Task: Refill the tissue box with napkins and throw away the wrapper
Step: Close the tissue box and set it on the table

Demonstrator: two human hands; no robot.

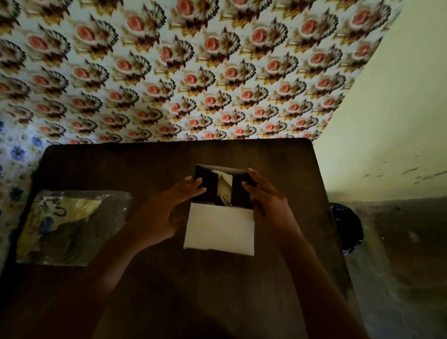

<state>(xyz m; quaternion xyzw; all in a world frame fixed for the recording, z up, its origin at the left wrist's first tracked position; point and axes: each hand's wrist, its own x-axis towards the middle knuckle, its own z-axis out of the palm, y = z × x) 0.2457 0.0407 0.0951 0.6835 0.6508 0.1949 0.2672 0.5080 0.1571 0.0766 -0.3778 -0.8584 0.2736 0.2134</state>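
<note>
The tissue box (220, 229) stands in the middle of the dark table (196, 289), its white side facing me and its top dark. White napkins (224, 185) show through the gap between the two dark top flaps. My left hand (172, 205) lies against the box's left side with its fingertips on the left flap. My right hand (266, 198) grips the far right corner of the top, fingers on the right flap. The clear plastic wrapper (70, 228), printed yellow and blue, lies flat and crumpled on the table to the left, apart from both hands.
A black bin (347, 228) with a dark liner stands on the floor just past the table's right edge. Floral wallpaper (162, 49) runs behind the table and a plain pale wall (420, 98) on the right. The table's far edge touches the wall.
</note>
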